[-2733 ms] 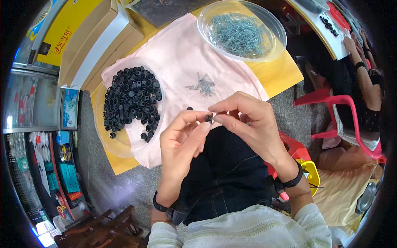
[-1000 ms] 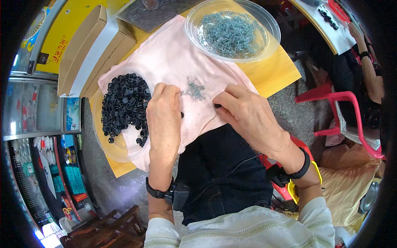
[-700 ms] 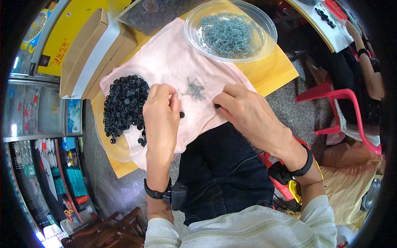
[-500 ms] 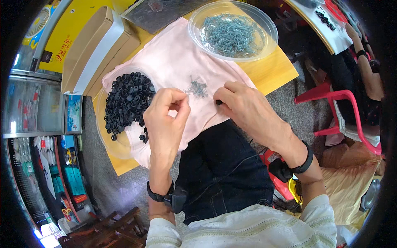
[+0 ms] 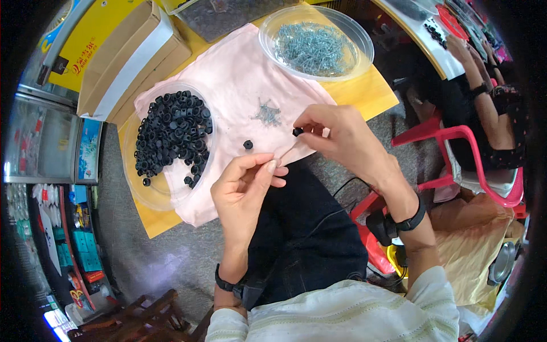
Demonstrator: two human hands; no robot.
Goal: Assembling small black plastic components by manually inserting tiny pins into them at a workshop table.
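Over the near edge of a pale pink cloth (image 5: 228, 77), the fingertips of my left hand (image 5: 242, 191) are pinched together; whatever they hold is too small to make out. My right hand (image 5: 347, 134) is closed on a small black plastic cap (image 5: 297, 131) between thumb and forefinger. One loose black cap (image 5: 248, 145) lies on the cloth just beyond my left fingers. Farther off is a small pile of thin metal screws (image 5: 266, 113). At the left a clear round tray (image 5: 130, 165) holds many black caps (image 5: 174, 131).
A clear round bowl (image 5: 364, 54) of silvery screws (image 5: 310, 48) stands at the far right of the yellow table (image 5: 376, 94). An open cardboard box (image 5: 128, 57) is at the far left, beside a clear bin (image 5: 219, 20). Another person (image 5: 493, 114) sits by a pink stool (image 5: 467, 134).
A loose black cap now lies on the cloth where none showed before. My left hand has moved nearer and to the right, its fingertips now close to my right hand. The view has shifted slightly.
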